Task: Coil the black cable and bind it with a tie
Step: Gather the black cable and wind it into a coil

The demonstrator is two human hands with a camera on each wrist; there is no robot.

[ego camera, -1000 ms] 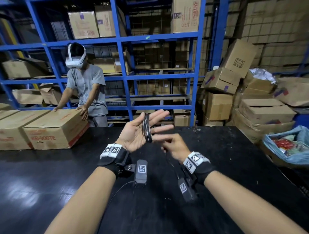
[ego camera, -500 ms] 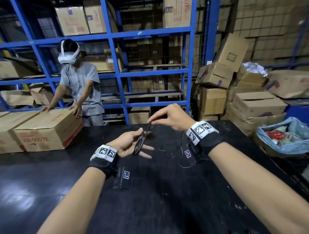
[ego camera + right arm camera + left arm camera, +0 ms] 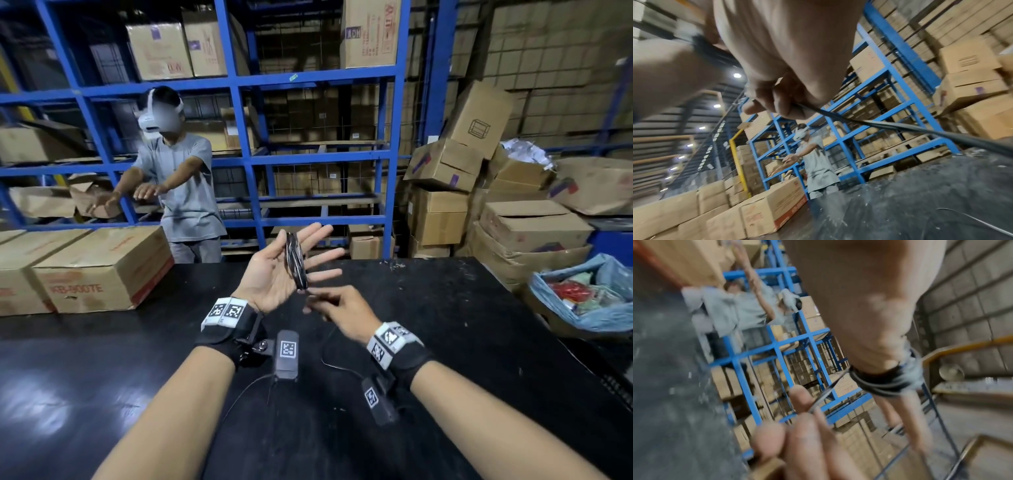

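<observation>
Several loops of black cable (image 3: 296, 263) already circled the spread fingers of the left hand (image 3: 274, 274) above the bench (image 3: 445, 342), while the right hand (image 3: 337, 305) pinched the loose remainder; binding remained.

Left hand (image 3: 274, 270) is raised palm-up, fingers straight and spread toward 1 o'clock, cable (image 3: 296, 262) looped round them. Right hand (image 3: 337, 306), at its 4 o'clock, pinches the cable's strand, fingers curled.

Black cable (image 3: 296, 262), seemingly white-flecked; black table (image 3: 445, 342); blue shelving (image 3: 239, 113).
</observation>
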